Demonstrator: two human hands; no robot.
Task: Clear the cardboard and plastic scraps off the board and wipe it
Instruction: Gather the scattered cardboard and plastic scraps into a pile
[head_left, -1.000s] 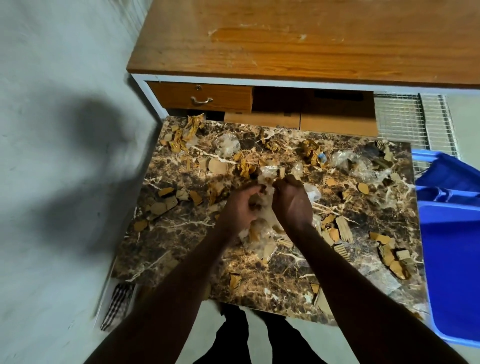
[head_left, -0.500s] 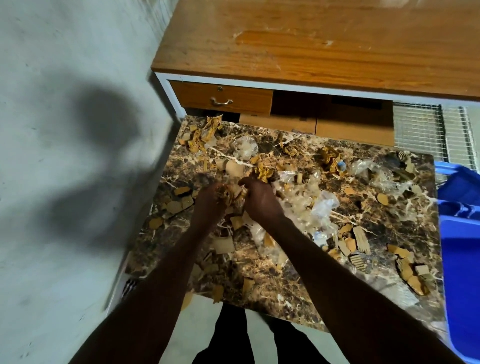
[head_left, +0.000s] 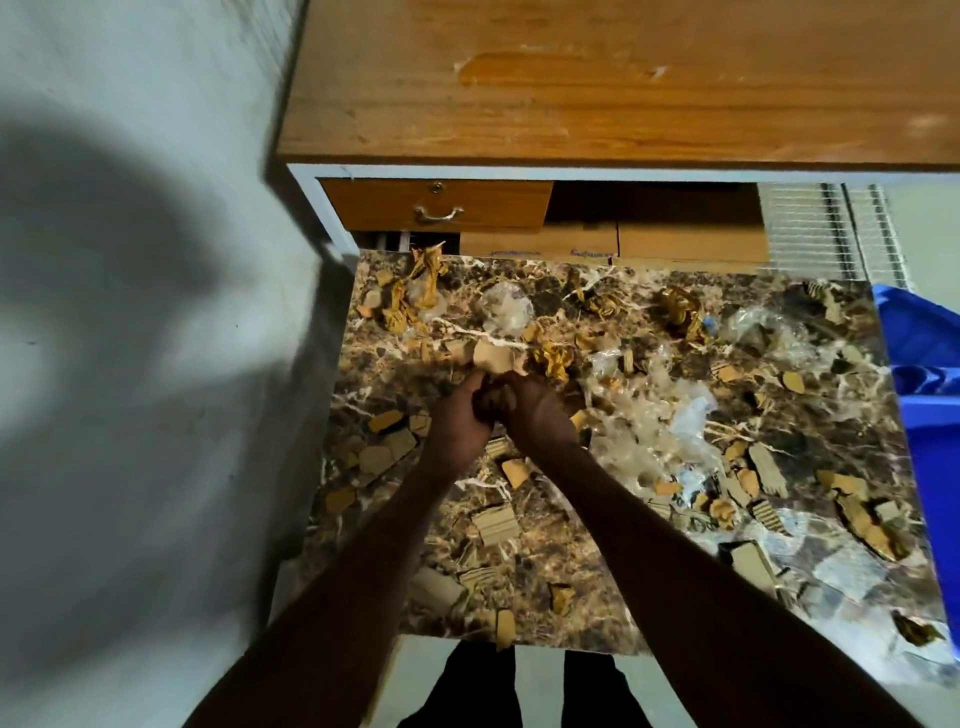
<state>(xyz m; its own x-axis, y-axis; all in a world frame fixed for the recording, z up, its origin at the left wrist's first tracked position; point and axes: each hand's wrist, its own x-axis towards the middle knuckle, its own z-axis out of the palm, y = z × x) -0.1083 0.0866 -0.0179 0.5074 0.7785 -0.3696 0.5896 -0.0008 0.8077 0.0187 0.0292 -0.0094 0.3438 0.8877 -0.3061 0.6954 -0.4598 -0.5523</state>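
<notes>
Having been shifted left and farther, the left hand (head_left: 457, 421) and right hand (head_left: 535, 410) are curled around gathered cardboard scraps (head_left: 493, 358); most of the board (head_left: 519, 597) remains littered.

Two hands (head_left: 460, 421), one board (head_left: 571, 618).

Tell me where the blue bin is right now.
In the head view, the blue bin stands at the far right, against the right edge of the marble board, beyond the plastic scraps.
</notes>
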